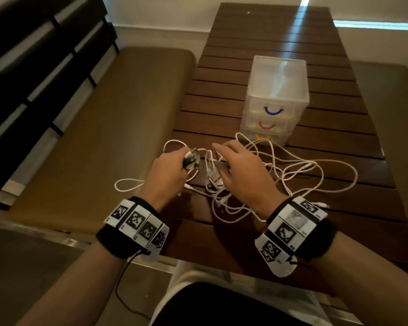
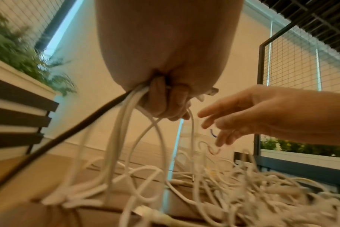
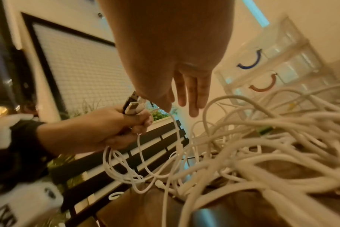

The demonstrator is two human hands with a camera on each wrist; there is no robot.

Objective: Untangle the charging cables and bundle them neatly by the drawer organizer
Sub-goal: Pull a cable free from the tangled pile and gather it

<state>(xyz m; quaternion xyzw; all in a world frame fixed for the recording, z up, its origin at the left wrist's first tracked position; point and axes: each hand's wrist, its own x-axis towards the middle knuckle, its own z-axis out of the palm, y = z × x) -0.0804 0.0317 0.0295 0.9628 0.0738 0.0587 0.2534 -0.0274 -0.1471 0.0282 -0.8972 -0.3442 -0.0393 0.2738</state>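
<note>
A dark slatted wooden table runs away from the person, with a padded bench along its left side and a dark slatted backrest beyond that. On the near part of the table lies a loose tangle of white charging cables, its loops spreading to the right and one loop hanging off the left edge over the bench; how many cables make up the tangle cannot be told. Just beyond the tangle stands one clear plastic drawer organizer with three drawers, their curved handles blue, red and yellow from top to bottom, and the farthest loops reach its base. The left hand is closed in a fist round a bunch of cable ends, several plugs sticking up out of the fist, one of them dark, and white cords plus one dark cord hanging below it. The right hand hovers just right of it over the middle of the tangle, fingers straight and slightly spread, holding nothing. Both wrists wear black bands with black-and-white square markers. Wire-mesh panels and green plants show in the wrist views.
</note>
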